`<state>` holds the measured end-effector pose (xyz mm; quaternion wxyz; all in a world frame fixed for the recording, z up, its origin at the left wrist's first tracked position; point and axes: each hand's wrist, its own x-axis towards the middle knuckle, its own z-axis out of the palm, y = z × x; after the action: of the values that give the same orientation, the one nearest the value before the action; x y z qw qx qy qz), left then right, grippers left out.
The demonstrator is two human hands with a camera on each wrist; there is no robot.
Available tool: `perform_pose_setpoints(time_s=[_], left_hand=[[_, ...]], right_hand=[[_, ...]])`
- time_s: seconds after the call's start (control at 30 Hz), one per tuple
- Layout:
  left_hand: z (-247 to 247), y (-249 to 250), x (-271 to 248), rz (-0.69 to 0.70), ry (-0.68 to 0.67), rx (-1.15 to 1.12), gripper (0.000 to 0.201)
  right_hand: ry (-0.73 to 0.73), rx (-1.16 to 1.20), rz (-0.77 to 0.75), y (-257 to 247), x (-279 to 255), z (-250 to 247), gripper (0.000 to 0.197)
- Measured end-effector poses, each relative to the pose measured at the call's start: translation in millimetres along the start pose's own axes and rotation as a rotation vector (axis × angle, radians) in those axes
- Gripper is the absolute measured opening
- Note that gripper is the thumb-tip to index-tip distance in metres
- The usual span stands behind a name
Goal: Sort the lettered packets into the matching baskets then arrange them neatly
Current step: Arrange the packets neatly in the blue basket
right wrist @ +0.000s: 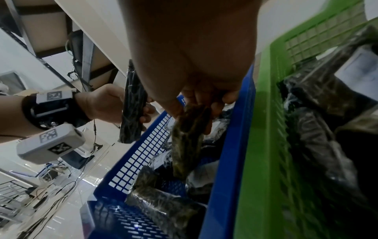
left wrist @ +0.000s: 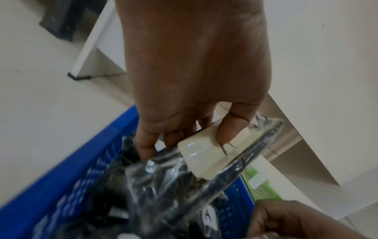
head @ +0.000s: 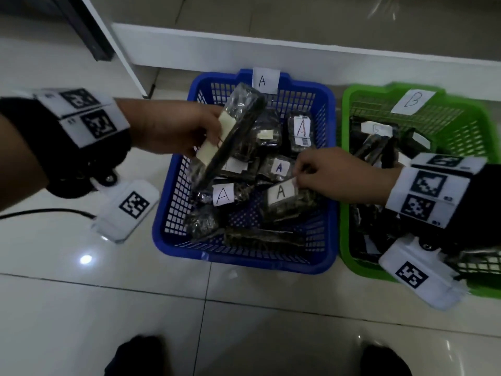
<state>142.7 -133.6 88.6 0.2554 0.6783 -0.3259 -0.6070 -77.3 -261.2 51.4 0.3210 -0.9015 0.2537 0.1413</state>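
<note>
The left hand (head: 173, 128) grips a crinkly clear-plastic packet of dark contents (head: 230, 137), tilted above the blue mesh plastic basket tagged A (head: 162, 229); its cream label's letter is hidden. The right hand (head: 336, 175) pinches a packet labelled A (head: 287, 199) lying inside. Beside it, the green basket tagged B (head: 349, 259) is partly cut off, on glossy white floor tiles (head: 135, 308)

Left hand (head: 173, 128) gripping a lifted packet (head: 230, 137) above the blue basket (head: 173, 226), right hand (head: 341, 175) pinching an A-labelled packet (head: 287, 202).

Dark packets (head: 279, 166) (labelled A), blue basket (head: 173, 240)
</note>
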Motion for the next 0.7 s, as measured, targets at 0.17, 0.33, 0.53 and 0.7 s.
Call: perform_pose_setpoints(time_s=[0.17,0.33,0.53,0.7], left_hand=[[-4,-11,-2,-0.079,-0.020,0.284,0.029],[9,-22,-1,-0.011,0.023,0.644,0.029],[5,-28,5,0.058,0.087,0.790,0.037],[5,-34,10,0.096,0.108,0.873,0.037]], right_hand=[[0.013,-0.011,-0.016,0,5,8,0.013],[0.256,0.013,-0.148,0,2,6,0.007],[0.236,-0.249,-0.389,12,-1,3,0.008],[0.145,-0.183,-0.293,19,-3,11,0.008]])
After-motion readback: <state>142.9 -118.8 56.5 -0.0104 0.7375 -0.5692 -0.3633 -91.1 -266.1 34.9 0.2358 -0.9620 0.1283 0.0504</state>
